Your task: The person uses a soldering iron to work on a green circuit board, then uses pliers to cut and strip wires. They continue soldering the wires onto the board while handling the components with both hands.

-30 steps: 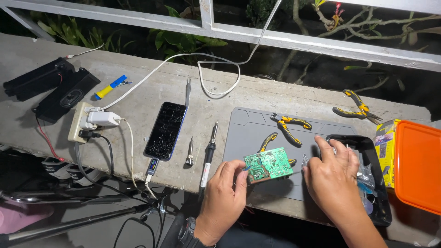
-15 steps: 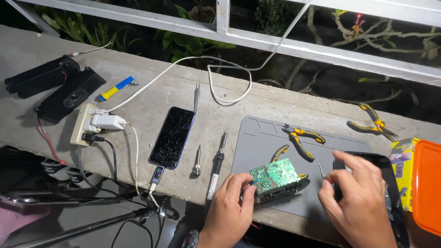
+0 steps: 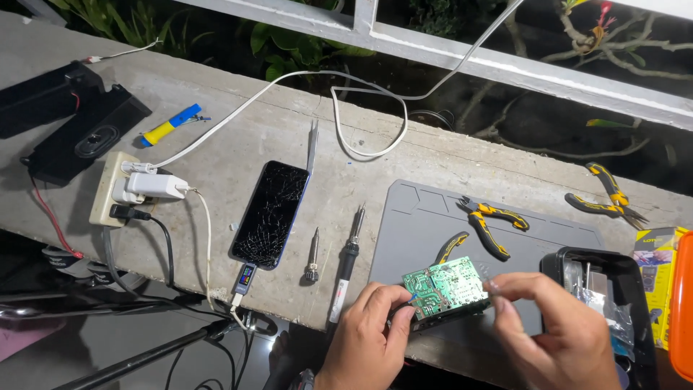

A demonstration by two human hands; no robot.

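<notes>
From the head camera I see the green circuit board (image 3: 444,287) lying at the near edge of the grey work mat (image 3: 419,217), between my two hands. My left hand (image 3: 368,339) grips its left end — thumb and fingers curled round the corner, pinching the board and the dark part under it. My right hand (image 3: 556,332) sits at the board's right edge, thumb and forefinger pressed together in a fine pinch at that edge; whether they hold something tiny, I cannot tell.

On the mat just behind the board lie yellow-handled pliers (image 3: 491,222). A soldering iron (image 3: 346,263) lies left of the mat, then a phone with a cracked screen (image 3: 271,214) and a power strip (image 3: 119,189). A black tray (image 3: 613,289) stands right of my hand. All of it rests on a concrete ledge (image 3: 238,130) — a white railing and plants lie beyond.
</notes>
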